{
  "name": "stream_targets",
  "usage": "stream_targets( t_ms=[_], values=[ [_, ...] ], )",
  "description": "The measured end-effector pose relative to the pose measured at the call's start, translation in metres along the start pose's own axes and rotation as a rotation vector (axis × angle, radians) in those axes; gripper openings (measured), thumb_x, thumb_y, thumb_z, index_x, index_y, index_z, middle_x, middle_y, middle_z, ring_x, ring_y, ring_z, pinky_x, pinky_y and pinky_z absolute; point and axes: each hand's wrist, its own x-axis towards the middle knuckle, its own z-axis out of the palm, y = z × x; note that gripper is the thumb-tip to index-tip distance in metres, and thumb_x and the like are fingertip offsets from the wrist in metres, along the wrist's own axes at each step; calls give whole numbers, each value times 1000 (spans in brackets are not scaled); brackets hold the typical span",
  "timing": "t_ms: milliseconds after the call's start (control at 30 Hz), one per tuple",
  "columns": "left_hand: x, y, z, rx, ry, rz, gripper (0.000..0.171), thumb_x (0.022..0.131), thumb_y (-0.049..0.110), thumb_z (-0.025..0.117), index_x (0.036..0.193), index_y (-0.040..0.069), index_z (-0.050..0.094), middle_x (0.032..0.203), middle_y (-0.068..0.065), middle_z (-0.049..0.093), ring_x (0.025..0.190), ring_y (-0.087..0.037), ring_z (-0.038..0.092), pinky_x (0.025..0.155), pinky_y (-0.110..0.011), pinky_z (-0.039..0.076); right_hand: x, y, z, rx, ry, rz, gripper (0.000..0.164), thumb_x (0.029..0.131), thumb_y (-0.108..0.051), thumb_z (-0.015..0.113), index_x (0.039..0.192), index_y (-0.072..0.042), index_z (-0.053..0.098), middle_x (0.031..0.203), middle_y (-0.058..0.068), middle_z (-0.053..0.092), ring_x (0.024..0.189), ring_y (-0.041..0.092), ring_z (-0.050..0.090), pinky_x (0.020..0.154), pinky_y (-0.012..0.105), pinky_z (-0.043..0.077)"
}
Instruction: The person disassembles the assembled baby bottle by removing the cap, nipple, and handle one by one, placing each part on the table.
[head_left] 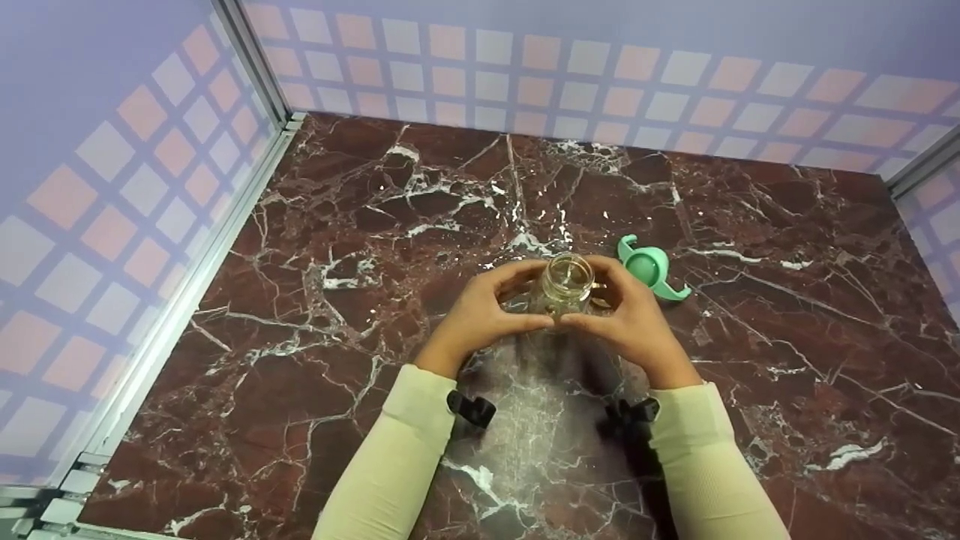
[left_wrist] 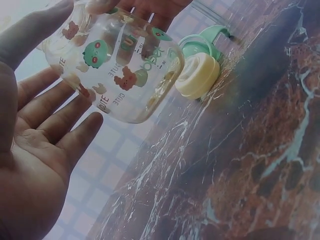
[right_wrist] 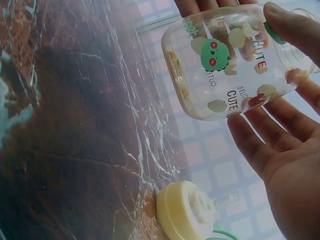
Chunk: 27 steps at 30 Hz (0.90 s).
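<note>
Both hands hold a clear baby bottle (head_left: pixel 568 281) between them, its open neck facing up toward the head camera. The wrist views show the bottle (left_wrist: pixel 120 65) raised off the table, printed with green and brown cartoon figures and the word CUTE. My left hand (head_left: pixel 487 304) grips one side, thumb on the near face and fingers round the far side. On the other side my right hand (head_left: pixel 630 311) grips it likewise. Beyond the bottle lies a yellow collar (right_wrist: pixel 177 210) with a clear teat, mostly hidden in the head view. A green two-handled piece (head_left: pixel 649 264) lies right of my right hand.
The dark red marbled table (head_left: pixel 315 375) has white veins. A tiled wall panel (head_left: pixel 480 71) stands along the back, and another panel (head_left: pixel 112 187) with a metal frame edges the left side. Black wrist mounts (head_left: pixel 472 410) sit at the cream sleeves.
</note>
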Motion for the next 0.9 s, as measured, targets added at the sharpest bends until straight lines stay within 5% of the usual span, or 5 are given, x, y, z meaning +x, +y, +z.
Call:
stream_targets(
  t_ms=[167, 367, 667, 900],
  values=[
    [-1, -1, 0, -19, 0, -22, 75, 72, 12, 85, 139, 11, 51, 141, -9, 54, 127, -26, 55, 108, -44, 42, 2, 1, -2, 44, 6, 3, 73, 71, -15, 86, 135, -12, 50, 127, 10, 60, 114, 21, 62, 96, 34, 53],
    [-1, -4, -1, -12, 0, -19, 73, 71, 20, 86, 137, 18, 54, 141, -5, 55, 124, -24, 58, 106, -42, 45, 5, 3, -4, 80, 44, -10, 74, 69, -9, 86, 134, -10, 50, 126, 11, 61, 110, 19, 63, 92, 37, 55],
    [-1, -9, -1, -3, 4, -9, 73, 70, 25, 86, 135, 18, 56, 141, -3, 55, 120, -24, 61, 104, -44, 47, 9, 6, -6, 54, 121, -17, 75, 67, -12, 87, 134, -10, 52, 124, 10, 61, 111, 24, 61, 94, 34, 53],
    [-1, -12, 0, -32, -8, -25, 71, 72, 21, 85, 136, 15, 55, 141, -3, 54, 124, -28, 58, 105, -47, 45, 14, 6, -7, -2, 180, -17, 72, 71, -12, 85, 135, -10, 51, 126, 4, 59, 112, 15, 59, 97, 34, 51]
  ],
)
